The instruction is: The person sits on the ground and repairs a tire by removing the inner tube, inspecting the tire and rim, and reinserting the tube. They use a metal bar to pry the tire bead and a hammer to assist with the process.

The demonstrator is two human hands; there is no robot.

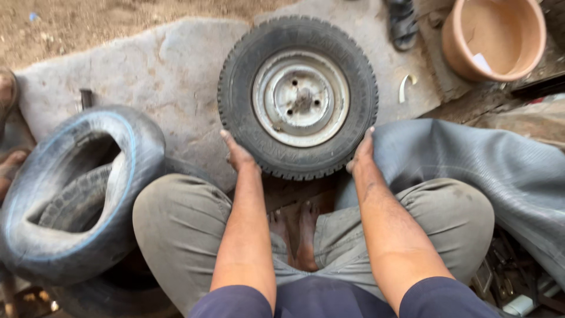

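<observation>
wheel [298, 97]: tyre on a grey steel rim, lying flat on a stone slab [159, 70], centre of scene, just beyond the knees.
left hand [238, 154]: flat and open, fingers straight, pressed against the tyre's near-left edge; grips nothing.
right hand [362, 153]: flat and open, pressed against the tyre's near-right edge; grips nothing.
left side: bare tyre [70, 194], stacked on another.
right side: grey tube [488, 165].
far right: clay pot [494, 35].
</observation>
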